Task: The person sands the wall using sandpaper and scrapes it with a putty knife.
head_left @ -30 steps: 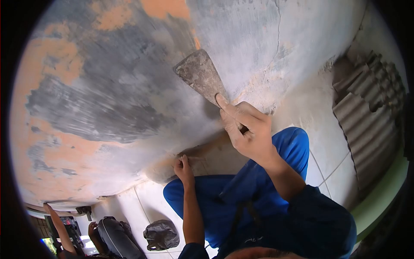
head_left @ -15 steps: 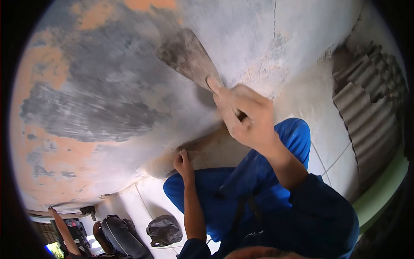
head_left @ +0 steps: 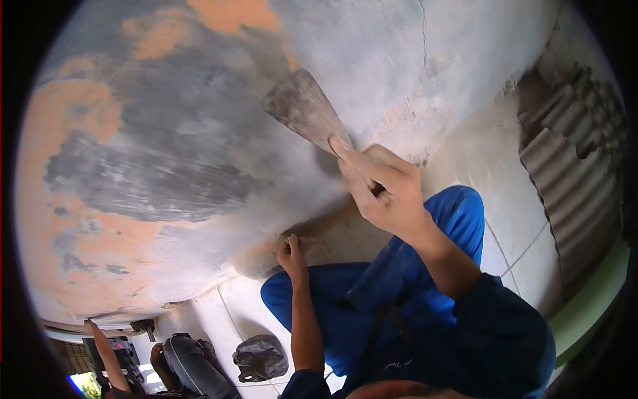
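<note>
ok so the right hand (head_left: 392,193) has a narrow grip on a stained grey scraper (head_left: 302,106) with a wide, flared blade, looks like metal. one finger's stretched out along the narrow end of the blade, the rest are curled in behind. the scraper's long axis runs on a slant: broad edge up and to the left, narrow end down and to the right, into the grip. so the blade sits past the fingertips on the far side, over the patchy plastered wall (head_left: 359,66). the broad edge is right at the face of it, but i can't tell if the whole edge is touching.

it's right beside a big dark grey smeared patch (head_left: 186,113), with a bright orange patch (head_left: 232,13) just above the blade.

left hand (head_left: 292,258) is well apart from the scraper, lower down near the foot of the wall, fingers bunched close. can't tell if there's anything pinched in there. the right one is clearly the nearer hand, since it's the one holding the thing.

round about: rippled grey corrugated sheets (head_left: 571,193) off to the right, crumpled black plastic bag (head_left: 260,359) on the white tiled floor (head_left: 531,259), and someone else's forearm (head_left: 108,356) way over at the far left.
</note>
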A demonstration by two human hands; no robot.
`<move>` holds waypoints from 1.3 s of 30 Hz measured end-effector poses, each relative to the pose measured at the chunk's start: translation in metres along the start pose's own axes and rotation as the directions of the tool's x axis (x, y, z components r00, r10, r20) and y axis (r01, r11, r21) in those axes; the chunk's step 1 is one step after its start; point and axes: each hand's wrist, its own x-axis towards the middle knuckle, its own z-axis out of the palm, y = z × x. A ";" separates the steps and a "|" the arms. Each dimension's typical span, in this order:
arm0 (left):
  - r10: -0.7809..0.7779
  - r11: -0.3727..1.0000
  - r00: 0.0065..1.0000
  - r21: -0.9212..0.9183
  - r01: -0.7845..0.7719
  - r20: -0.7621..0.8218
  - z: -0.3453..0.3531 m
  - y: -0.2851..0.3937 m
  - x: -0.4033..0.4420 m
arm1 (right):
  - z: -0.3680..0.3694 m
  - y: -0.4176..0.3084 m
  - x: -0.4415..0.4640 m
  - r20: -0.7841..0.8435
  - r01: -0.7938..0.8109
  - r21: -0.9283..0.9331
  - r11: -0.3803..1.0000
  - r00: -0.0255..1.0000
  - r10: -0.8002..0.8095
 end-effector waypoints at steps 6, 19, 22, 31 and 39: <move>-0.014 0.999 1.000 0.046 0.014 -0.011 0.001 0.006 -0.001 | 0.002 0.004 -0.007 -0.018 -0.005 0.051 0.999 1.000 0.006; -0.038 0.993 0.999 0.108 0.036 0.019 -0.002 0.000 0.001 | -0.001 0.002 0.004 0.035 -0.049 0.090 0.995 0.998 0.046; -0.047 0.992 0.999 0.118 0.046 0.014 -0.006 -0.012 -0.008 | -0.007 -0.005 0.010 0.075 -0.079 0.086 0.993 0.995 0.073; 0.016 0.969 0.999 0.245 -0.025 0.038 0.000 0.006 -0.012 | -0.008 -0.002 0.004 0.061 -0.107 0.105 0.989 0.993 0.101; 0.059 0.951 0.997 0.299 -0.073 0.055 -0.001 -0.004 -0.008 | -0.009 -0.008 0.013 0.063 -0.097 0.104 0.990 0.994 0.091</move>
